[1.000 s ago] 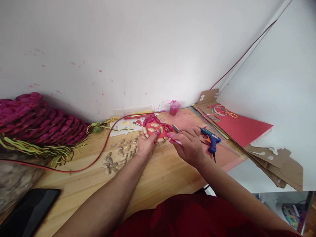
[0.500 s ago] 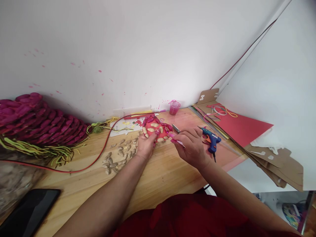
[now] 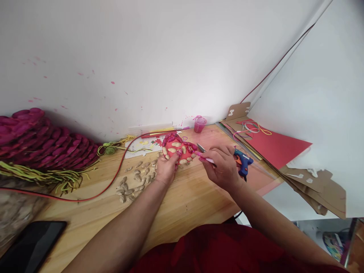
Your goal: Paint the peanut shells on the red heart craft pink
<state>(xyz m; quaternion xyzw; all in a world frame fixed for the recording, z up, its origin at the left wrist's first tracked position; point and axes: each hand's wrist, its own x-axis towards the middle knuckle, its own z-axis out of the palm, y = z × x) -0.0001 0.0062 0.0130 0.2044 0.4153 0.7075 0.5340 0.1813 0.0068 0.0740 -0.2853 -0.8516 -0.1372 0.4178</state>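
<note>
My 2 bare forearms (image 3: 133,218) slant inward toward the red disc (image 3: 187,155). My left grip (image 3: 166,168) clasps its near-left edge, thumb on top. Just right of the disc, my right grip (image 3: 222,167) is closed in a pinch, fingers bent.

Soft, diffuse light brightens the white wall (image 3: 159,57); the lower-left edge looks smeared.

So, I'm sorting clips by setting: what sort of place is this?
Probably a craft workspace; home or studio, I can't tell. A red piece set with peanuts is in the left hand, a blue glue gun lies nearby, and a pink-stained cup stands by a wall spattered with pink.
</note>
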